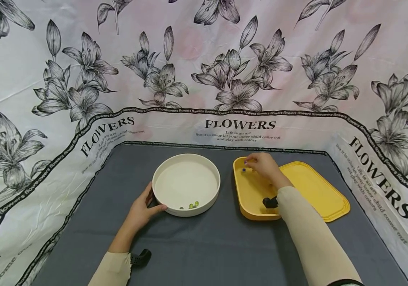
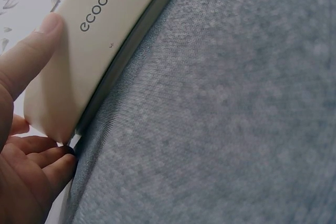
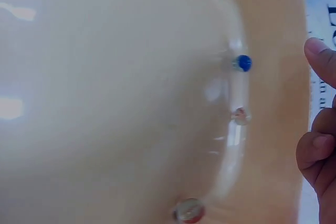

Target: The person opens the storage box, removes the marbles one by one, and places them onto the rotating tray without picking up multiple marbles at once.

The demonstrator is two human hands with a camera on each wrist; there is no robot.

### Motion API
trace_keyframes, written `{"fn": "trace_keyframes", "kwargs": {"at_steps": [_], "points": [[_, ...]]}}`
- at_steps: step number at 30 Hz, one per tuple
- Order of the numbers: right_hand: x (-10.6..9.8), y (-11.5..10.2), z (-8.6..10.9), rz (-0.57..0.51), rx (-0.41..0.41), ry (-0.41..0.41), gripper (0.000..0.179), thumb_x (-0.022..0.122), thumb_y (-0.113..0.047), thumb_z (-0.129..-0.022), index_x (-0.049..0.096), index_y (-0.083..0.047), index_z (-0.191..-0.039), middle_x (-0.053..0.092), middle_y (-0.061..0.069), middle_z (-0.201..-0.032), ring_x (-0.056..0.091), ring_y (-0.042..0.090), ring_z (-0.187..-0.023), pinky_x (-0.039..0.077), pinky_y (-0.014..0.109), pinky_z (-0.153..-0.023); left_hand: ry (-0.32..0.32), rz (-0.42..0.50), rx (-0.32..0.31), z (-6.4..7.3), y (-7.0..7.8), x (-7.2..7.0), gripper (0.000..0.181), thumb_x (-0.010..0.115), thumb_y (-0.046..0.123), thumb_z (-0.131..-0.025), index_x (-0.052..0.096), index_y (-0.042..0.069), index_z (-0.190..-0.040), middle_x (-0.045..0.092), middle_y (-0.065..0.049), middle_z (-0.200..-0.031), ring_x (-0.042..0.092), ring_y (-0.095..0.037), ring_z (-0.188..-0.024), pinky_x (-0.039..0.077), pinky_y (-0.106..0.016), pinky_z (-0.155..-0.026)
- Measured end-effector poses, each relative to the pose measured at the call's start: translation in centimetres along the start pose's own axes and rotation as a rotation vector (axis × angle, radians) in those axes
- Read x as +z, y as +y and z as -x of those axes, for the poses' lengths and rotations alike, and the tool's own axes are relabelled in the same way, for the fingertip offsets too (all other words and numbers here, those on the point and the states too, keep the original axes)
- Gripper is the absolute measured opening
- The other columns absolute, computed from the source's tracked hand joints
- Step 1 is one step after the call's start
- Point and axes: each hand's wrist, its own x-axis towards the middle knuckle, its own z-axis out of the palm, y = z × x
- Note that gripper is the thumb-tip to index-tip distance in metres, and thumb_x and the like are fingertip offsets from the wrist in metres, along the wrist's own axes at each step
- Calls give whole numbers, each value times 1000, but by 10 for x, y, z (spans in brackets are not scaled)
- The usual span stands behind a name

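My left hand [image 1: 140, 209] grips the near left side of a round cream bowl [image 1: 186, 174]. In the left wrist view the thumb [image 2: 44, 38] lies on its outer wall, with fingers at the bottom edge. Green marbles [image 1: 191, 206] lie at the bowl's near side. My right hand [image 1: 265, 167] reaches over the far end of a yellow tray [image 1: 239, 194], a purple spot right at its fingertips. A blue marble [image 3: 242, 63] and clear marbles with red [image 3: 240, 115] lie along the tray's edge. Thumb [image 3: 317, 53] and curled fingers stand apart in the right wrist view.
A yellow lid [image 1: 318, 194] lies to the right of the tray, partly behind the right forearm. Beneath everything is a grey cloth [image 1: 197, 250], and a flower-printed curtain [image 1: 239, 79] hangs at the back and sides.
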Motion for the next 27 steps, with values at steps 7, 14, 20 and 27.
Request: {"fn": "trace_keyframes", "kwargs": {"at_steps": [7, 14, 20, 27], "points": [[-2, -15, 5, -55, -63, 20, 23, 67, -31, -102, 75, -20, -120, 71, 13, -101, 61, 28, -66, 49, 32, -58, 2, -7, -21, 6, -3, 0, 115, 86, 34, -83, 10, 12, -166, 23, -15, -169, 28, -32, -154, 33, -45, -123], [-7, -42, 5, -133, -154, 72, 24, 68, -32, -101, 74, -21, -122, 70, 15, -84, 53, 25, -49, 52, 35, -45, 7, 10, 14, 3, 1, 1, 114, 86, 34, -83, 12, 10, -166, 24, -17, -168, 28, -33, -154, 33, -46, -122], [-7, -69, 4, -116, -250, 124, 24, 71, -33, -98, 77, -21, -119, 65, 10, -76, 35, 14, -47, 38, 28, -45, 4, 12, 5, 0, 1, -1, 115, 87, 34, -83, 11, 9, -166, 24, -16, -168, 27, -33, -154, 33, -46, -122], [-3, -90, 8, -132, -337, 156, 22, 74, -29, -96, 78, -19, -115, 68, 3, -79, 41, 17, -52, 40, 28, -51, 0, -6, 5, 1, -1, -2, 115, 86, 36, -83, 10, 8, -166, 22, -18, -168, 27, -35, -154, 33, -47, -122]]}}
